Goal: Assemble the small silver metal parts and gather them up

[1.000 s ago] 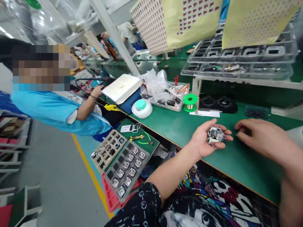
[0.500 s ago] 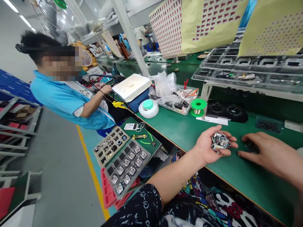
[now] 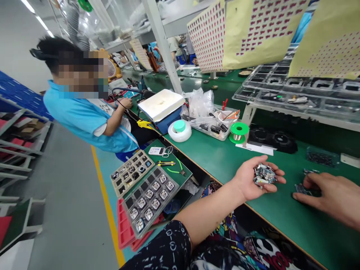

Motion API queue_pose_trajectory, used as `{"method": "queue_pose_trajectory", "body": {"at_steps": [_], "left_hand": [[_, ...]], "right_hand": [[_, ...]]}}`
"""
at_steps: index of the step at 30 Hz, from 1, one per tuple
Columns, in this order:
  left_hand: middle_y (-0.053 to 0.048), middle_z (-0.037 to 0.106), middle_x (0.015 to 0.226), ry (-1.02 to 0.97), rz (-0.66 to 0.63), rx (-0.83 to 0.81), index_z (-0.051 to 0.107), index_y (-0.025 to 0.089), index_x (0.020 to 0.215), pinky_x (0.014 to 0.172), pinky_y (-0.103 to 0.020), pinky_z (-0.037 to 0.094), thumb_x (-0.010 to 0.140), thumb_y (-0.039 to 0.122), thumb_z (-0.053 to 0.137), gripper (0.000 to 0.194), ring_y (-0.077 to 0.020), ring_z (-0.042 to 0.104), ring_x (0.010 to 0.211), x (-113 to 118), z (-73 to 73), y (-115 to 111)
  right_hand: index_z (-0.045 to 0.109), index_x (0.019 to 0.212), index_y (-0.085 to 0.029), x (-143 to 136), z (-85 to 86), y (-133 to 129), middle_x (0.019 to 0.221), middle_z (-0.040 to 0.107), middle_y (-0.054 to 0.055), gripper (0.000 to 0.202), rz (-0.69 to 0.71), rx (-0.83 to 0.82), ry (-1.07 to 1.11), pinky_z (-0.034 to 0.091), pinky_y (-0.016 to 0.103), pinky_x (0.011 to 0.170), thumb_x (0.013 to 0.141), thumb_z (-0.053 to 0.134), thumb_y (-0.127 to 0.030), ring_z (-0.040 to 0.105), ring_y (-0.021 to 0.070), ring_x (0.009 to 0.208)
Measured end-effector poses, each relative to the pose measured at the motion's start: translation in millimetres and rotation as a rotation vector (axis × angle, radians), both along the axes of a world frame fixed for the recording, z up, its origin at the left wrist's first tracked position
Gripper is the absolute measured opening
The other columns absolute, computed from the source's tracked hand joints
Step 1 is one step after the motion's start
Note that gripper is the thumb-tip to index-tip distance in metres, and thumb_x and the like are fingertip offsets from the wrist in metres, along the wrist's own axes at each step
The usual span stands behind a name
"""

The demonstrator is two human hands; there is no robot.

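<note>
My left hand is palm up over the front edge of the green bench, fingers curled around a heap of small metallic parts. To its right, my right hand reaches down to the bench top, with thumb and fingers closed around a small clear container, partly hidden by the fingers. Beyond my right hand lies a clear tray of small dark pieces.
A green spool, a white tape roll and a cluttered bin line the bench. Parts trays stand lower left. A person in blue sits at left.
My right hand has moved slightly right and down, and its fingers have drawn in on the clear container, which shows more now. The view has shifted a little.
</note>
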State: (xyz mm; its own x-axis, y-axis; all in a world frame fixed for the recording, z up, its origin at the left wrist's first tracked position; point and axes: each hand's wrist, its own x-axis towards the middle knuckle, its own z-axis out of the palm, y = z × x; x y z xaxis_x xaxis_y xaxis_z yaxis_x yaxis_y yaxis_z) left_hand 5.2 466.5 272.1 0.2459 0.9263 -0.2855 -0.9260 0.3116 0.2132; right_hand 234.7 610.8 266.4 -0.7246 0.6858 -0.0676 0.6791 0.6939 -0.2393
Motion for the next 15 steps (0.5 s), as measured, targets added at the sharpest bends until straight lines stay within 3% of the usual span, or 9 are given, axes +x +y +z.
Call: {"method": "queue_pose_trajectory", "body": {"at_steps": [3, 10, 15], "left_hand": [[-0.015, 0.069, 0.088, -0.003, -0.005, 0.003, 0.071, 0.011, 0.084, 0.044, -0.024, 0.025, 0.089, 0.041, 0.070, 0.030, -0.0221, 0.073, 0.074, 0, -1.6, 2], [-0.015, 0.070, 0.087, -0.011, -0.007, 0.025, 0.072, 0.010, 0.084, 0.042, -0.025, 0.025, 0.090, 0.038, 0.067, 0.029, -0.0227, 0.073, 0.072, 0, -3.6, 3], [-0.015, 0.070, 0.087, -0.017, -0.008, 0.031, 0.072, 0.011, 0.084, 0.043, -0.024, 0.025, 0.089, 0.040, 0.069, 0.029, -0.0228, 0.073, 0.072, 0, -6.3, 3]], "right_hand": [[0.068, 0.071, -0.036, -3, -0.8, 1, 0.081, 0.071, 0.010, 0.030, 0.056, -0.102, 0.035, 0.051, 0.059, 0.074, 0.068, 0.075, -0.064, 0.067, 0.0383, 0.076], [0.072, 0.077, -0.039, -14, 10.0, -11, 0.089, 0.072, 0.010, 0.016, 0.123, -0.109, 0.083, 0.053, 0.062, 0.083, 0.072, 0.073, -0.054, 0.069, 0.0407, 0.088], [0.067, 0.072, -0.037, -23, 18.0, -19, 0.084, 0.071, 0.010, 0.016, 0.139, -0.086, 0.062, 0.054, 0.061, 0.081, 0.074, 0.069, -0.053, 0.069, 0.0397, 0.084]]}}
